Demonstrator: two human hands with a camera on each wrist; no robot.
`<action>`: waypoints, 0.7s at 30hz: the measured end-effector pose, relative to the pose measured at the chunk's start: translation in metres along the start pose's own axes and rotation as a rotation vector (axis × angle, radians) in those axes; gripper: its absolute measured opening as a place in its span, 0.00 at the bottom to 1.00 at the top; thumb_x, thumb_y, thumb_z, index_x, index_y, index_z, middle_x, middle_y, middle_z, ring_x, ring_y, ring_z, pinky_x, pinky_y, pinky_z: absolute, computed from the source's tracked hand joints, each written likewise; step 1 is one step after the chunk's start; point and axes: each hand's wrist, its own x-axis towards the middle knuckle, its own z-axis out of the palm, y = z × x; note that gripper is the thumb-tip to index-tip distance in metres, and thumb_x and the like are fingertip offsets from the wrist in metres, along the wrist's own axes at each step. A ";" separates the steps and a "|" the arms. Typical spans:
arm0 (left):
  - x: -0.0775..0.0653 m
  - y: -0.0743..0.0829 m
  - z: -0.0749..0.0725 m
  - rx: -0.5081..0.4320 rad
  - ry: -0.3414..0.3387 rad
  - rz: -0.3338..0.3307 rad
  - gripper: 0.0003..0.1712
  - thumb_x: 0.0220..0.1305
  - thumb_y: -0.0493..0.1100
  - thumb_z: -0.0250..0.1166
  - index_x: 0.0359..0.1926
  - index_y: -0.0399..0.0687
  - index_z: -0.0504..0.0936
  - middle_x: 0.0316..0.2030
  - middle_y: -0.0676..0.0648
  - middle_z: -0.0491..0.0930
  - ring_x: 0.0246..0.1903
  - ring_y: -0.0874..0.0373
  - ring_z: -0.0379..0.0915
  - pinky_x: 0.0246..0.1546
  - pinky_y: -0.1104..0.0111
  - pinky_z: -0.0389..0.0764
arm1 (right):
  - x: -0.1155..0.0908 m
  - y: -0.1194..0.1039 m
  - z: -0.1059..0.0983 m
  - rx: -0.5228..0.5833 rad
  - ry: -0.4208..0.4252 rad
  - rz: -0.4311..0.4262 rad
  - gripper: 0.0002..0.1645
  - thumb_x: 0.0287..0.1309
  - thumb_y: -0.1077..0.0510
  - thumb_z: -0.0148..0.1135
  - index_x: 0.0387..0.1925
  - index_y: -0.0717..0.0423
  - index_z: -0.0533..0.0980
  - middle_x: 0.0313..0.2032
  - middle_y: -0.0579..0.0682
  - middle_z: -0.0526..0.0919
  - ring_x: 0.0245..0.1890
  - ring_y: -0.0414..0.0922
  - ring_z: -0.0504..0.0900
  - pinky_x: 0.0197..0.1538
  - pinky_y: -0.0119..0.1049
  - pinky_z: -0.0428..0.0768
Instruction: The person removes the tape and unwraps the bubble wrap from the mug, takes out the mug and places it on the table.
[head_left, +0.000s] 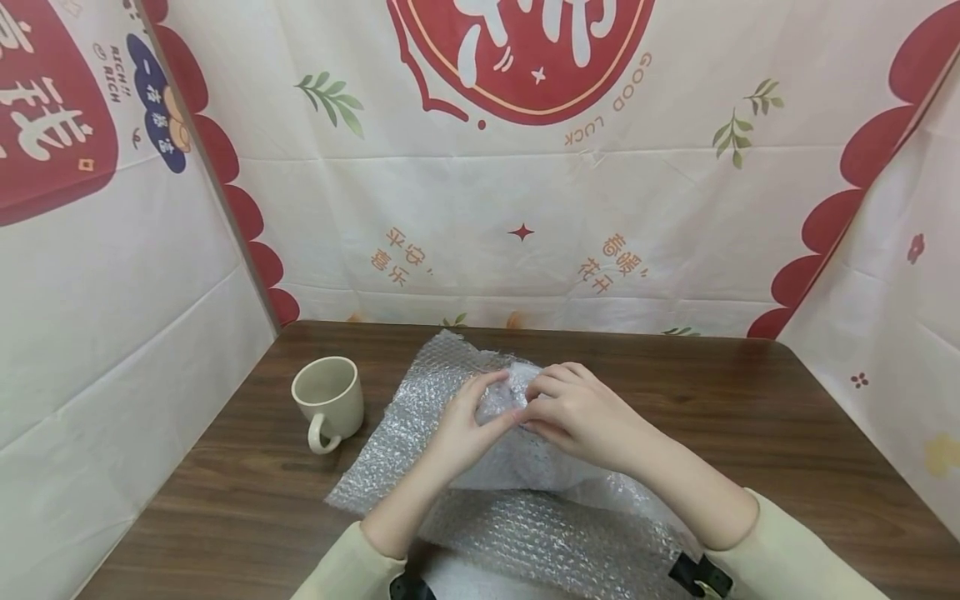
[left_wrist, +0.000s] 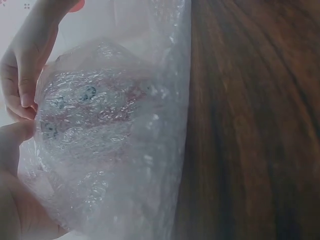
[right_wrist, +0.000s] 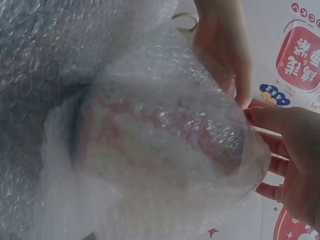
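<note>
A sheet of bubble wrap (head_left: pixel 540 533) lies across the table, part of it bunched up around an object in the middle. Through the plastic, red and dark green markings show on this wrapped object (left_wrist: pixel 90 105); its shape is blurred by the layers. My left hand (head_left: pixel 457 429) holds the left side of the bundle, its thumb reaching across the top. From the right, my right hand (head_left: pixel 581 412) pinches the wrap at the top with curled fingers. The two hands meet there, as the right wrist view also shows, with folds of wrap (right_wrist: pixel 225 130) at the fingertips.
To the left of the wrap, a cream mug (head_left: pixel 330 400) stands upright on the brown wooden table (head_left: pixel 247 492), its handle toward me. Behind the table hangs a printed white cloth (head_left: pixel 480 217), with more cloth at both sides. Black straps (head_left: pixel 701 575) sit at the sleeves.
</note>
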 end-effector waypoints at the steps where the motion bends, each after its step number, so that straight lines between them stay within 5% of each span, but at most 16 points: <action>1: 0.000 -0.001 0.000 -0.015 -0.004 -0.004 0.34 0.59 0.60 0.66 0.65 0.60 0.69 0.62 0.52 0.67 0.62 0.51 0.61 0.59 0.50 0.66 | 0.000 0.001 0.001 0.000 -0.001 -0.003 0.09 0.46 0.59 0.74 0.33 0.49 0.84 0.33 0.44 0.79 0.40 0.47 0.77 0.50 0.45 0.73; 9: 0.001 -0.008 -0.001 -0.122 -0.049 -0.012 0.32 0.61 0.54 0.66 0.65 0.62 0.69 0.63 0.52 0.65 0.65 0.52 0.57 0.61 0.45 0.59 | -0.002 0.004 0.003 0.025 -0.048 0.019 0.09 0.48 0.59 0.73 0.35 0.49 0.84 0.35 0.43 0.78 0.37 0.43 0.75 0.46 0.42 0.74; 21: 0.001 -0.011 -0.001 -0.145 -0.074 -0.030 0.30 0.60 0.51 0.66 0.63 0.62 0.70 0.63 0.55 0.63 0.65 0.53 0.56 0.60 0.43 0.59 | -0.002 0.002 0.001 0.079 -0.100 0.051 0.08 0.50 0.62 0.71 0.31 0.49 0.80 0.34 0.40 0.75 0.36 0.40 0.72 0.37 0.38 0.73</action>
